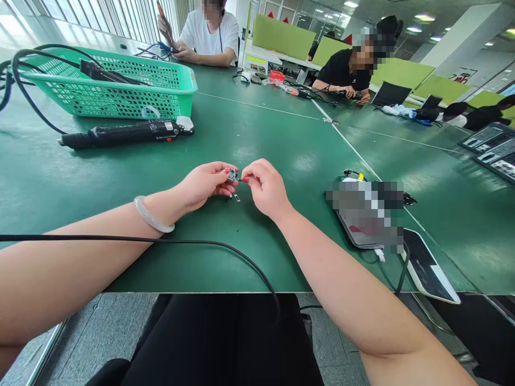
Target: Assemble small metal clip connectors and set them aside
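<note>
Presently, mid-work: one small metal part (232,175), at the centre of the frame, raised just above a green table (306,139). Left hand (207,185): thumb and fingertips pinching that part, other fingers curled loosely behind it. Right hand (267,187): thumb and forefinger pinched on a thin dark piece (241,180), held right at the part's side; whether the two are joined, merely touching or just apart is too small to tell. Done, as far as shows: part picked up and gripped, thin piece brought to it. Unfinished, by judgement: the fit between the two, since both hands are occupied there. Not in hand: a small flat frame (237,198) and a tiny pale bit (230,195), lying loose on the table just below the left fingertips; whether they belong to the part cannot be told. Also unheld: one black electric screwdriver (124,134), upper left, lying on its side before a mint-green basket (171,102) with a black cable and adapter (102,72) in it. Further items: a phone-like slab (430,262), lower right, beside a blurred-out stack; two co-workers seated along the top of the frame, hands busy with objects.
</note>
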Tool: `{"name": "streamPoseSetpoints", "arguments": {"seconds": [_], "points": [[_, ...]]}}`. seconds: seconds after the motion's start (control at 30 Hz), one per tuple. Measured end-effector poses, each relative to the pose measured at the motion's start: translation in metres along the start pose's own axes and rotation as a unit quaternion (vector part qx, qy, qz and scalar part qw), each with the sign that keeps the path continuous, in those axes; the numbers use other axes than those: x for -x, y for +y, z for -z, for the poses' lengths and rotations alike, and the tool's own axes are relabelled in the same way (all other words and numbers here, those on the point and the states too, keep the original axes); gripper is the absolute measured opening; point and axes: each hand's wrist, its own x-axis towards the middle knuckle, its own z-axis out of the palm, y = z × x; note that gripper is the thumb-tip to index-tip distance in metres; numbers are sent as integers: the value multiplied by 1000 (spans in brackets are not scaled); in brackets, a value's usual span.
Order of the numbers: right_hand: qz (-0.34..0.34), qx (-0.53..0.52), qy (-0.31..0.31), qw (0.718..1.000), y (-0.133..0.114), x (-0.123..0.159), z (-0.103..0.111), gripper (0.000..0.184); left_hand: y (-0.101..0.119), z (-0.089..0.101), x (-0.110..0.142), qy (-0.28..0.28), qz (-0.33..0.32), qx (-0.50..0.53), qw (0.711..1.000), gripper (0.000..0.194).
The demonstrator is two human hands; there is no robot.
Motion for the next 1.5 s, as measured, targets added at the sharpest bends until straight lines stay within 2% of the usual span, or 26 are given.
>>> {"name": "streamPoseSetpoints", "arguments": {"seconds": [0.1,0.23,0.6,0.77,0.9,0.97,1.1,1.2,1.3,1.4,1.5], "points": [[37,-26,13,999,-1,0,3,19,0,0,3,-56,11,20,998,20],[87,-13,13,996,-3,0,3,20,-1,0,3,-91,17,23,995,22],[122,102,9,987,-5,1,5,24,-3,3,1,-114,23,31,993,22],[110,106,20,988,-4,1,7,21,-2,1,2,-93,38,47,994,26],[71,94,29,993,-6,3,10,19,-1,2,-1,-19,49,69,996,21],[51,87,1,995,-8,5,10,18,-1,4,-4,29,40,86,995,17],[37,98,-107,989,-9,7,1,13,-2,8,-10,98,17,113,989,12],[13,127,-155,980,-9,7,-8,12,-3,7,-12,112,10,111,988,11],[0,144,-172,975,-10,6,-12,15,-4,6,-11,114,9,102,988,9],[-9,118,-137,984,-10,4,-10,18,-4,5,-9,106,10,87,990,9],[-51,43,-36,997,-10,3,-4,14,-4,4,-6,65,16,72,995,10]]}}
